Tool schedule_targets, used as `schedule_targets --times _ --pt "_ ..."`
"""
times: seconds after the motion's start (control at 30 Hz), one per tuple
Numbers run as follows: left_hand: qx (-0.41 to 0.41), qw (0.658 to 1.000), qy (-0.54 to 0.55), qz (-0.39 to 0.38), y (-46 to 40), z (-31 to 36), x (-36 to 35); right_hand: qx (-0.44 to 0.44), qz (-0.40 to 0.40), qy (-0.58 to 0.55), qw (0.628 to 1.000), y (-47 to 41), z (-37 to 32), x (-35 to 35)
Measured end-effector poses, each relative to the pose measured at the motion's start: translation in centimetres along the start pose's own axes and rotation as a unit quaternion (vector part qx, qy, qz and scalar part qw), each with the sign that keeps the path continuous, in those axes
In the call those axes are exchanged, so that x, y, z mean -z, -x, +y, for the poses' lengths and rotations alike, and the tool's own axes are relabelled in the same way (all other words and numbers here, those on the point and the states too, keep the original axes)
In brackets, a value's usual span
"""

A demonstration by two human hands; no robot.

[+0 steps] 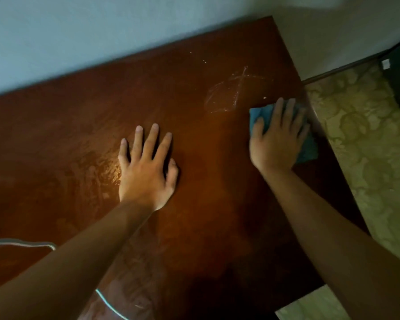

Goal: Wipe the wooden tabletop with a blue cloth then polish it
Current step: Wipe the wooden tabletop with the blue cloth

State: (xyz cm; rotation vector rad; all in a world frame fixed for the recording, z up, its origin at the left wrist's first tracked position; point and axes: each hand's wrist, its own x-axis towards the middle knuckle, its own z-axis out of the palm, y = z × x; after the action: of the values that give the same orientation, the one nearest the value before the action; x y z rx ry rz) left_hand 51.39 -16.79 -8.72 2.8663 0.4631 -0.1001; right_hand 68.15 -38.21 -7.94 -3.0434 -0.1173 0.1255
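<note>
Your right hand [278, 137] presses one blue cloth [307, 148] flat-fingered at the tabletop's [194, 93] three-o'clock edge; left hand [147, 167] splayed flat, centre

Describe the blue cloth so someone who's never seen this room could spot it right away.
Find the reddish-brown wooden tabletop against the pale wall and follow it to its right edge, beside the patterned floor. There the right hand presses flat on the blue cloth, the only blue thing on the wood.
</note>
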Motion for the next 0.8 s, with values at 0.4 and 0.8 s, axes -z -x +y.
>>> schedule_targets --times 0.4,0.8 --pt "0.041 0.999 0.005 0.011 -3.9 1.5 1.2 0.176 -0.004 -0.014 0.984 -2.2 2.3 -0.6" --pt "0.077 0.997 0.002 0.016 -4.7 2.1 0.3 0.214 -0.021 -0.035 0.976 2.9 -5.6 -1.5"
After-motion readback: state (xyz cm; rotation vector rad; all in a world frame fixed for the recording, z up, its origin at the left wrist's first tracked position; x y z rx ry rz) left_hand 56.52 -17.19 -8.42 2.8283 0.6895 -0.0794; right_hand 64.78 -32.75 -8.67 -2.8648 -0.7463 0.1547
